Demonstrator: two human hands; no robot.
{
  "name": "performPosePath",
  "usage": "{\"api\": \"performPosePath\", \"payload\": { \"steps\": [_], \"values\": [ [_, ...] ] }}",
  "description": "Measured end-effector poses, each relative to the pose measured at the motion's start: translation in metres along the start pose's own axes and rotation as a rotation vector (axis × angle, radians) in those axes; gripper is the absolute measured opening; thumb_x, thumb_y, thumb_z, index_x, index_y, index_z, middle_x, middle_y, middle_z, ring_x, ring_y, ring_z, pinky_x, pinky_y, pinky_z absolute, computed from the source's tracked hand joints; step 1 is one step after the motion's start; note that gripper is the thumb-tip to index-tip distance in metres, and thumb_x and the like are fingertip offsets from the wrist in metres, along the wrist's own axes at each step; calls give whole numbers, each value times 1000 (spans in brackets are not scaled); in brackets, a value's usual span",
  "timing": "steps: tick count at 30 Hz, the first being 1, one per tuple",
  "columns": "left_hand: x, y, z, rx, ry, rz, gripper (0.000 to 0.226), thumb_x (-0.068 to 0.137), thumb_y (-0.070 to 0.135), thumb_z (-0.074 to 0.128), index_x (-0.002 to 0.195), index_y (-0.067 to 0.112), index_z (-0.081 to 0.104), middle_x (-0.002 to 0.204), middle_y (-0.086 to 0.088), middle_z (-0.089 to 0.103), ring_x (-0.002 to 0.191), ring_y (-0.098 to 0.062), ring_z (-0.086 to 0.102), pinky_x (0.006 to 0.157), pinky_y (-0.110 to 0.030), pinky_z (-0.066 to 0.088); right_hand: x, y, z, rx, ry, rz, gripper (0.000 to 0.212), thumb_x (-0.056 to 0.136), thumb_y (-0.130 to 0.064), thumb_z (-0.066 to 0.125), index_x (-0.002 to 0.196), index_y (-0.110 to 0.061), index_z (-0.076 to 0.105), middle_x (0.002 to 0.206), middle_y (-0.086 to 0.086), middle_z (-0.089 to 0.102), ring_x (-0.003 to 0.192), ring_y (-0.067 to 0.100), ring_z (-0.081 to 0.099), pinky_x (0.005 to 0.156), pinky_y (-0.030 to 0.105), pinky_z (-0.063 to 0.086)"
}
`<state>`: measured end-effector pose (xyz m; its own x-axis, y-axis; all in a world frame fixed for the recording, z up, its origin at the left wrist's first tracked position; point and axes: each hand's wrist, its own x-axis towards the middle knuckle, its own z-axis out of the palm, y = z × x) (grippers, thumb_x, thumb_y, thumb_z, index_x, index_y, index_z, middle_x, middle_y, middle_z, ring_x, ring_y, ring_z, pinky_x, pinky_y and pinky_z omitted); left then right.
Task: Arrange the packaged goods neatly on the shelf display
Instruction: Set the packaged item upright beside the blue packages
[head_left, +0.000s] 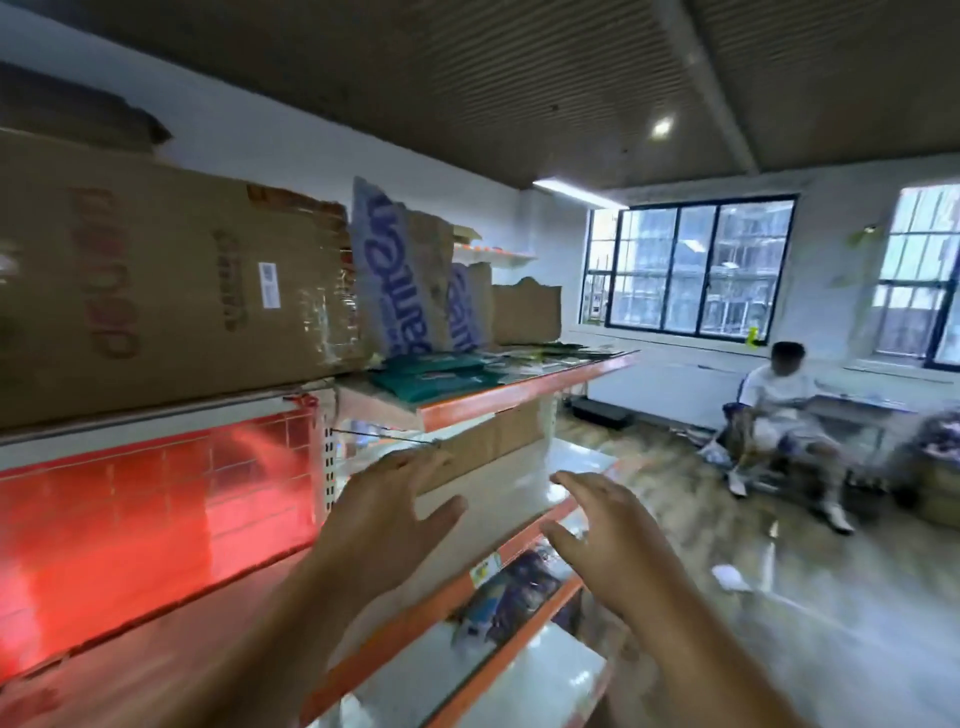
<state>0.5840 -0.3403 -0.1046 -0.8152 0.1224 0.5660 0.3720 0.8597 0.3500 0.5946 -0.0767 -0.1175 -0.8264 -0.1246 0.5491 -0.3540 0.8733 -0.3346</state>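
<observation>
Orange-edged shelving (498, 400) is filling the frame's left; green packaged goods (436, 376) are lying flat at centre. My left hand (384, 514) and right hand (608, 540) are hovering below, fingers (415, 462) spread, holding nothing, positioned for reaching up.

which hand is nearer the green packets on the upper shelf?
Left. The left hand is almost directly below the green packets, fingers spread. The right hand is lower and off to the right.

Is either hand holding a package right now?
No. The left hand and right hand are both open with fingers spread, held empty in front of the middle shelf.
</observation>
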Motion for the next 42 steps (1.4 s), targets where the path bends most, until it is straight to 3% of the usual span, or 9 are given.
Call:
{"api": "performPosePath", "payload": {
  "steps": [3, 6, 10, 14, 21, 25, 30, 36, 42],
  "values": [
    [25, 47, 28, 5, -4, 43, 70, 85, 85, 33, 142, 45, 44, 143, 20, 54, 131, -10, 52, 106, -29, 41, -2, 46, -34, -18, 34, 47, 52, 88, -45, 67, 138, -32, 56, 136, -13, 57, 127, 11, 50, 102, 23, 38],
    [46, 87, 52, -23, -49, 102, 57, 93, 66, 52, 145, 42, 46, 150, 20, 47, 132, -8, 49, 101, -24, 39, -6, 84, -62, -27, 62, 85, 50, 89, -44, 66, 137, -35, 54, 134, -15, 56, 126, 11, 49, 102, 28, 42],
    [81, 123, 79, -71, -62, 152, 58, 94, 64, 53, 147, 43, 45, 153, 18, 44, 133, -10, 49, 102, -27, 42, -8, 127, -85, -85, 75, 141, 51, 91, -42, 66, 140, -35, 52, 137, -16, 54, 127, 9, 49, 96, 19, 36],
    [113, 141, 110, -119, -35, 190, 56, 93, 63, 54, 145, 42, 48, 150, 20, 47, 134, -8, 47, 106, -28, 42, 7, 163, -94, -143, 53, 188, 50, 93, -46, 61, 141, -38, 49, 141, -18, 49, 126, 8, 48, 94, 21, 39],
    [169, 127, 169, -189, -28, 182, 54, 91, 62, 55, 140, 40, 54, 143, 19, 54, 129, -7, 51, 109, -30, 43, 61, 208, -70, -178, 6, 159, 49, 94, -47, 59, 141, -39, 49, 140, -17, 48, 126, 7, 46, 97, 22, 40],
    [210, 117, 196, -160, 20, 190, 52, 92, 60, 57, 139, 37, 56, 142, 15, 57, 130, -8, 53, 108, -24, 38, 105, 233, -49, -199, -10, 131, 48, 95, -46, 58, 141, -39, 48, 137, -21, 47, 124, 4, 46, 94, 19, 37],
    [282, 106, 238, -194, 29, 180, 64, 84, 70, 44, 135, 35, 61, 136, 10, 63, 124, -11, 57, 107, -30, 45, 181, 276, -14, -207, -20, 93, 47, 94, -45, 59, 140, -38, 51, 137, -21, 48, 125, 5, 47, 99, 21, 39],
    [374, 98, 285, -205, 58, 191, 52, 91, 53, 64, 139, 34, 59, 141, 8, 59, 129, -13, 53, 106, -25, 38, 274, 319, 18, -249, -49, 60, 48, 93, -42, 61, 139, -34, 53, 139, -14, 52, 129, 10, 48, 104, 26, 40],
    [438, 91, 335, -56, 18, 150, 62, 91, 66, 52, 144, 35, 50, 143, 8, 58, 128, -17, 54, 109, -37, 41, 340, 354, 21, -294, -45, 55, 48, 93, -46, 60, 139, -37, 51, 143, -13, 50, 132, 10, 47, 108, 31, 41]
  ]
}}
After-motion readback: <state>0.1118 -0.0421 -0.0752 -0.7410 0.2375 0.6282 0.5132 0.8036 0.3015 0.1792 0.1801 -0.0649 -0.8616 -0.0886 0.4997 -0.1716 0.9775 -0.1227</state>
